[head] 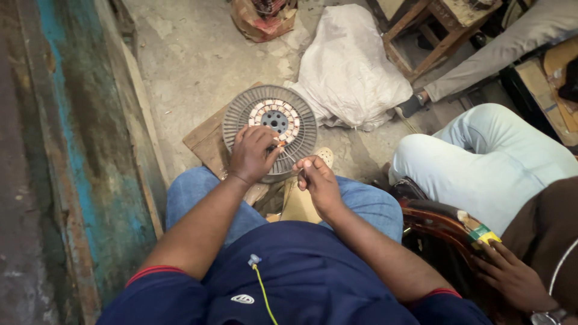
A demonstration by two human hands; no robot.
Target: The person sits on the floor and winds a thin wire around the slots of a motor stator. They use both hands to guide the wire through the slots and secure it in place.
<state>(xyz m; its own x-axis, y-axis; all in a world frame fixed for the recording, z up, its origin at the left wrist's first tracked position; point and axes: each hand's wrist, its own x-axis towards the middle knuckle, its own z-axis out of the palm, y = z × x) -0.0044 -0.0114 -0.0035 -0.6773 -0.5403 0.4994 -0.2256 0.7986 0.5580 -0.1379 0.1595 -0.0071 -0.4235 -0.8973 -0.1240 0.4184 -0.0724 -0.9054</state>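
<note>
I have one view only, from the wearer's head, looking steeply down and close over both hands (283,162), with the floor (192,54) beyond them.

The round motor part (270,129) looks like dull grey metal with fine ribs at its edge; near its centre are small coils of shiny copper wire. Under this part lies a wooden board (205,141), rough and matt. Behind the part, a white sack (349,69) seems woven plastic, wrinkled, slightly glossy. The floor (192,54) around the part is rough, dusty concrete. Left of the part, a wall (66,150) shows worn, peeling blue paint. Below the part, the jeans (198,198) are matt blue denim.
</note>
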